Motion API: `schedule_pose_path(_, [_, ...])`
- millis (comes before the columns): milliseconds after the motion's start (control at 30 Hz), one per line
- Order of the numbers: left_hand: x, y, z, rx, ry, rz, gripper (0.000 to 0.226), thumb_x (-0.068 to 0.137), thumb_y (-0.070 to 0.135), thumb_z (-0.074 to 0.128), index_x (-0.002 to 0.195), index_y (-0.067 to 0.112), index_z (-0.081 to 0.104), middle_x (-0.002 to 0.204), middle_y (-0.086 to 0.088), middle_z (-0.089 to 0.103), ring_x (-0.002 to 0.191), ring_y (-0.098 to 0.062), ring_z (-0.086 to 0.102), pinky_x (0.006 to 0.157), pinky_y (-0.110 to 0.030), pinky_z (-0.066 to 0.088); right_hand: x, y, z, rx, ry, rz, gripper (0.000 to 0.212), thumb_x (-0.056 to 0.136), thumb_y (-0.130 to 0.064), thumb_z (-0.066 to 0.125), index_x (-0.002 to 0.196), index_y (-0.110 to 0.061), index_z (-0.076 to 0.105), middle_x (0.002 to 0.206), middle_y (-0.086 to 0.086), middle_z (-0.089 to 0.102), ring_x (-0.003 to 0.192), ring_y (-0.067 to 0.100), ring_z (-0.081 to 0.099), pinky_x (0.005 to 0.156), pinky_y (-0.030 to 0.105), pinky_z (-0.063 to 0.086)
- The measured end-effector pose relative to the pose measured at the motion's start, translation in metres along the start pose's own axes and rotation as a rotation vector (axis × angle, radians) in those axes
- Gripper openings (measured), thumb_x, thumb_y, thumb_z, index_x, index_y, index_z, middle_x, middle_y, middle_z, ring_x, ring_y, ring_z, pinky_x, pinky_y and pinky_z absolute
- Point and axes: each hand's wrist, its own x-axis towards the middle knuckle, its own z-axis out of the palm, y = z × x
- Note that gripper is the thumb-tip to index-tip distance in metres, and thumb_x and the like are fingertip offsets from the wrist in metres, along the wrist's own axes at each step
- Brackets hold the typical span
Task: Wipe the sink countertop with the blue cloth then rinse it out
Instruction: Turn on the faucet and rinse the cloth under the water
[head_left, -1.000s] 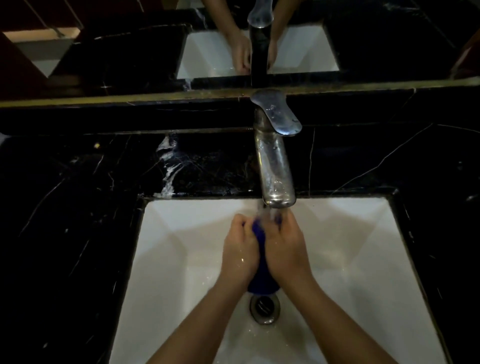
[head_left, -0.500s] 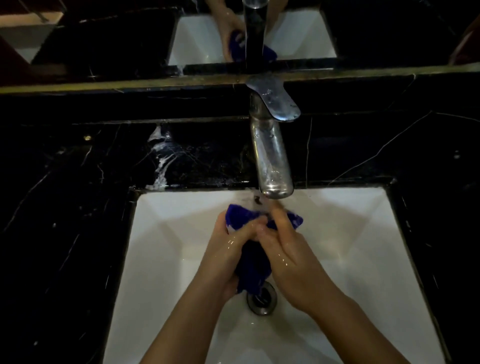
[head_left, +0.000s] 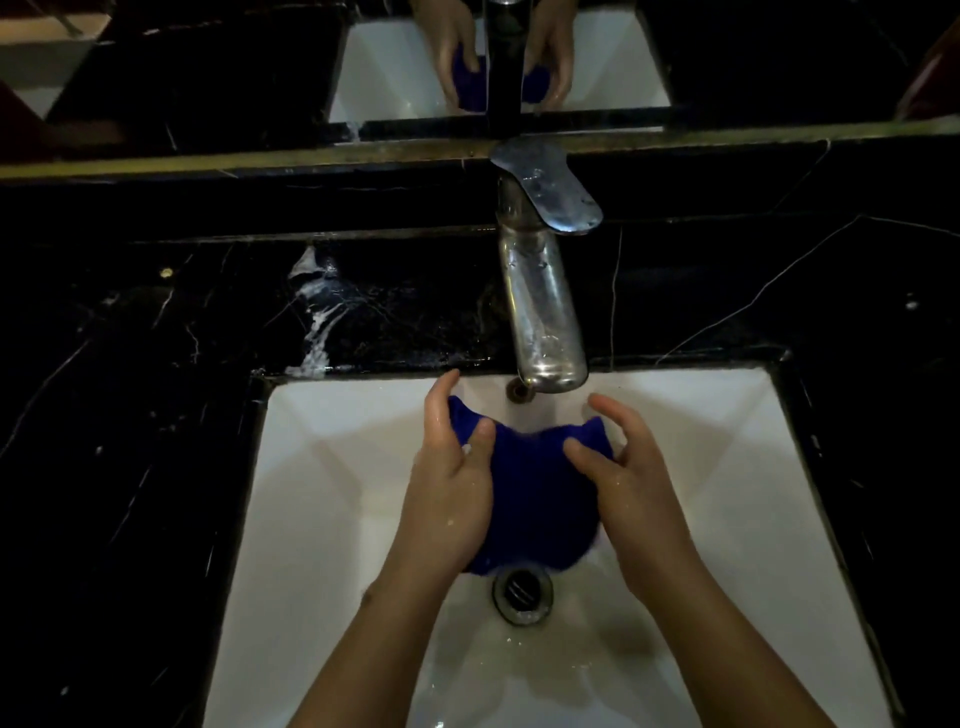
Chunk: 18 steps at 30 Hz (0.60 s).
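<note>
The single head-worn view looks forward and steeply down from close above the white sink (head_left: 332, 467), facing the faucet (head_left: 545, 312) and the mirror (head_left: 208, 78) behind it (probably wall-mounted; the dim light obscures its edges).

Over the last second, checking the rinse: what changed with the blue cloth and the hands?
The bunched blue cloth has been spread open between the hands. The left hand and right hand moved apart, each gripping a top corner. It stays under the steel faucet, above the round drain.
</note>
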Motion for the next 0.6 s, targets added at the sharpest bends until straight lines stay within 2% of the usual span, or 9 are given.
schedule_pose_path(33, [0.001,-0.002,-0.003,0.132,0.033,0.106,0.045,0.106,0.024,0.041,0.145,0.043,0.03,0.106,0.009,0.064,0.083,-0.004,0.065,0.068,-0.013,0.052,-0.001,0.0,0.001,-0.013,0.004,-0.054,0.047,0.099,-0.016,0.057,0.138,-0.037,0.044,0.124,0.001,0.061,0.092,0.013,0.07,0.075,0.03,0.061])
schedule_pose_path(100, [0.001,-0.001,-0.002,0.214,0.091,0.22,0.036,0.106,0.02,0.039,0.138,0.038,0.038,0.082,0.008,0.067,0.071,-0.003,0.066,0.057,-0.013,0.05,-0.005,-0.003,0.009,0.013,0.036,-0.146,0.037,0.102,-0.013,0.05,0.131,-0.035,0.047,0.112,-0.001,0.064,0.087,0.009,0.07,0.065,0.026,0.059])
schedule_pose_path(200, [-0.003,0.008,0.025,0.147,0.175,0.22,0.016,0.106,0.019,0.04,0.1,0.024,0.053,0.07,0.004,0.063,0.061,-0.002,0.062,0.048,-0.015,0.044,0.01,-0.01,0.029,-0.052,0.195,-0.201,0.016,0.105,-0.024,0.044,0.11,-0.033,0.056,0.095,-0.005,0.067,0.081,0.01,0.069,0.067,0.036,0.06])
schedule_pose_path(267, [0.005,0.004,0.041,0.081,0.183,0.145,0.02,0.105,0.025,0.043,0.089,0.021,0.054,0.07,0.004,0.064,0.061,-0.005,0.06,0.052,-0.02,0.045,0.017,-0.014,0.041,-0.107,0.162,-0.145,0.024,0.105,-0.038,0.042,0.099,-0.024,0.061,0.087,-0.002,0.07,0.078,0.013,0.067,0.067,0.033,0.055])
schedule_pose_path(367, [0.034,-0.007,0.031,-0.07,0.248,0.033,0.021,0.102,0.018,0.049,0.083,0.016,0.057,0.07,0.001,0.062,0.065,-0.012,0.055,0.068,-0.037,0.048,0.004,-0.008,0.057,-0.191,0.098,-0.154,0.021,0.102,-0.042,0.044,0.105,-0.028,0.059,0.09,-0.004,0.07,0.084,0.015,0.067,0.067,0.027,0.051])
schedule_pose_path(433, [0.031,-0.011,0.028,-0.078,0.225,0.041,0.022,0.103,0.017,0.048,0.085,0.007,0.057,0.073,-0.006,0.062,0.066,-0.01,0.055,0.067,-0.033,0.046,0.004,-0.004,0.057,-0.241,0.106,-0.222,0.014,0.103,-0.036,0.044,0.103,-0.034,0.058,0.093,-0.002,0.071,0.085,0.016,0.069,0.072,0.032,0.054])
schedule_pose_path(467, [0.024,-0.014,0.031,-0.027,0.183,0.057,0.025,0.104,0.021,0.047,0.084,0.007,0.056,0.071,-0.002,0.061,0.065,-0.008,0.054,0.064,-0.03,0.045,0.008,-0.004,0.054,-0.277,0.113,-0.25,0.016,0.104,-0.034,0.043,0.097,-0.032,0.058,0.091,0.001,0.071,0.083,0.02,0.068,0.072,0.037,0.052])
schedule_pose_path(533, [0.012,-0.027,0.035,0.043,0.126,0.07,0.03,0.105,0.028,0.044,0.08,0.015,0.053,0.069,0.003,0.06,0.064,-0.006,0.054,0.061,-0.029,0.046,0.013,-0.005,0.05,-0.329,0.086,-0.272,0.024,0.103,-0.04,0.041,0.088,-0.027,0.055,0.085,0.006,0.069,0.079,0.026,0.066,0.069,0.04,0.048])
schedule_pose_path(600, [0.016,-0.038,0.028,0.158,0.106,0.099,0.027,0.104,0.022,0.047,0.079,0.028,0.056,0.069,0.006,0.06,0.07,0.001,0.059,0.063,-0.028,0.045,0.012,-0.006,0.054,-0.513,-0.006,-0.297,0.023,0.101,-0.045,0.035,0.095,-0.029,0.05,0.088,0.008,0.069,0.079,0.028,0.065,0.069,0.038,0.047])
